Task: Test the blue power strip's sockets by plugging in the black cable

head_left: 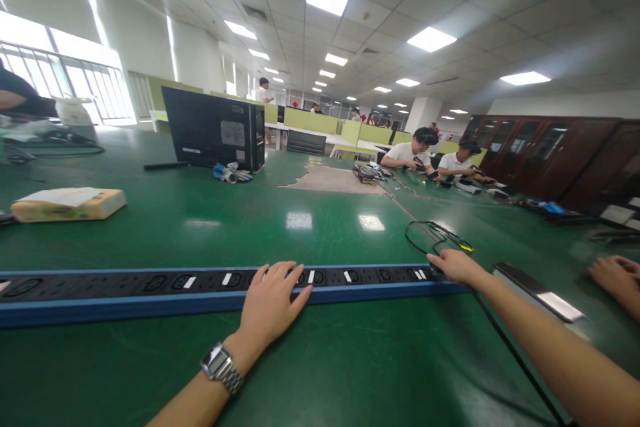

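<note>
A long blue-edged power strip (pixel 210 301) with black sockets and small white labels lies across the green table in front of me. My left hand (pixel 273 297), with a silver watch (pixel 221 367) on the wrist, rests flat over the middle of the strip with fingers spread. At the strip's right end, my right hand (pixel 457 268) is closed on a black power cord (pixel 505 340) by its end. The cord's end is mostly hidden under my fingers. From that hand the cord runs toward the lower right, and black cable loops (pixel 435 230) lie just behind it.
A black computer case (pixel 215 130) stands at the back left, with blue-grey gloves (pixel 233 173) beside it. A tissue pack (pixel 70 205) lies at left. Right of my right arm are a grey-black flat device (pixel 537 290) and another person's hands (pixel 617 280). Two people work farther back.
</note>
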### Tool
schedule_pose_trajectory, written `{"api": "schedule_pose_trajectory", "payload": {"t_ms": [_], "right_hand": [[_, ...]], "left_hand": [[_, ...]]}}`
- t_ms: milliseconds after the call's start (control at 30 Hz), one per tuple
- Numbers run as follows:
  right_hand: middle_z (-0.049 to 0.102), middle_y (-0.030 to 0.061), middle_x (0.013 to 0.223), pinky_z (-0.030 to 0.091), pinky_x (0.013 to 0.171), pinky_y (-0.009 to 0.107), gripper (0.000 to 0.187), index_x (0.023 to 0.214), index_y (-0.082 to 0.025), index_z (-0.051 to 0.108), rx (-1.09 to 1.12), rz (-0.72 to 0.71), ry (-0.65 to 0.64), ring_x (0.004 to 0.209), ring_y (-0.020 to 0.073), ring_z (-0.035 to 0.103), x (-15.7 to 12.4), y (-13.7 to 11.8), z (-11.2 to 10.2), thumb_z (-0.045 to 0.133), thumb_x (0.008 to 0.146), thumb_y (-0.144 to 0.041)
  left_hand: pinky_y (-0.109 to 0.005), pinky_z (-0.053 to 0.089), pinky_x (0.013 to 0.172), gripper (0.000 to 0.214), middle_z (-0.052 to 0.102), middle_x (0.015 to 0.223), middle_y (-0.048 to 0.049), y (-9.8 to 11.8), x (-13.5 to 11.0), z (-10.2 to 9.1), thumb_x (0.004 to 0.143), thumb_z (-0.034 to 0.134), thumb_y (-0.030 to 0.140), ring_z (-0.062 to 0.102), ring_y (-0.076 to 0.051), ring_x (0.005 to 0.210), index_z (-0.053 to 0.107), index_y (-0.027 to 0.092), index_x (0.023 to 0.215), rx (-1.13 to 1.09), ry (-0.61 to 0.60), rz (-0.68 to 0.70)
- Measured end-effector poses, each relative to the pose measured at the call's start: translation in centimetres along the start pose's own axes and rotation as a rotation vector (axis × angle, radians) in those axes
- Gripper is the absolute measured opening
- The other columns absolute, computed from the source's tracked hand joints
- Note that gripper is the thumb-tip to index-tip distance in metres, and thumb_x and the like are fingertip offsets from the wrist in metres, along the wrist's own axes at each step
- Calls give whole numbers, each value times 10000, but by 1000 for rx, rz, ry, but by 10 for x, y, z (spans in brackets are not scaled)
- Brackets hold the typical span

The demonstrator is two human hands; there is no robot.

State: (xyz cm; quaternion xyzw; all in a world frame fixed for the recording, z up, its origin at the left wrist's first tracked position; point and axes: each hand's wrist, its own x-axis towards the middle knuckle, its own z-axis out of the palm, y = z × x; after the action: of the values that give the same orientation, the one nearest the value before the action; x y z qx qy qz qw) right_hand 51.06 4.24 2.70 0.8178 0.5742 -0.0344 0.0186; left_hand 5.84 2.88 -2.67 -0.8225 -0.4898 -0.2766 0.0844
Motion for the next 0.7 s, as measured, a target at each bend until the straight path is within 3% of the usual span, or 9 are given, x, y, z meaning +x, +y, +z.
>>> {"api": "schedule_pose_trajectory", "payload": {"t_ms": [133, 267, 567, 700], "right_hand": [[656, 39, 622, 468, 619, 296, 503, 827, -128, 638, -8, 22, -43, 527, 137, 599, -4, 6, 0, 345, 954, -516], [664, 49, 639, 468, 593, 291, 531, 835, -130, 637, -12, 34, -54, 505, 135, 597, -4, 14, 0, 303, 963, -522], [679, 80, 985, 466, 867, 397, 467, 1011, -128, 619, -57, 73, 10, 919, 186, 639, 3, 7, 18, 403, 941, -536], [670, 88, 1050, 448, 906, 419, 470, 1062, -131, 607, -46, 100, 34, 980, 198, 627, 3, 8, 24, 410, 937, -539]], "left_hand": [[-485, 358, 1024, 413, 630, 1225, -87, 0, 0, -1, 899, 463, 439, 549, -264, 1150, 614, 209, 1206, 6, -6, 3], [-485, 365, 1018, 412, 632, 1221, -88, -1, 0, 0, 895, 464, 443, 553, -266, 1145, 620, 210, 1197, 0, 4, 7], [-495, 365, 1021, 411, 630, 1227, -79, -3, -1, 2, 892, 471, 452, 555, -270, 1147, 624, 220, 1195, -11, 25, 2], [-494, 366, 1023, 406, 629, 1232, -81, -3, -2, 3, 898, 464, 448, 556, -268, 1149, 624, 226, 1197, -18, 28, 4]]}}
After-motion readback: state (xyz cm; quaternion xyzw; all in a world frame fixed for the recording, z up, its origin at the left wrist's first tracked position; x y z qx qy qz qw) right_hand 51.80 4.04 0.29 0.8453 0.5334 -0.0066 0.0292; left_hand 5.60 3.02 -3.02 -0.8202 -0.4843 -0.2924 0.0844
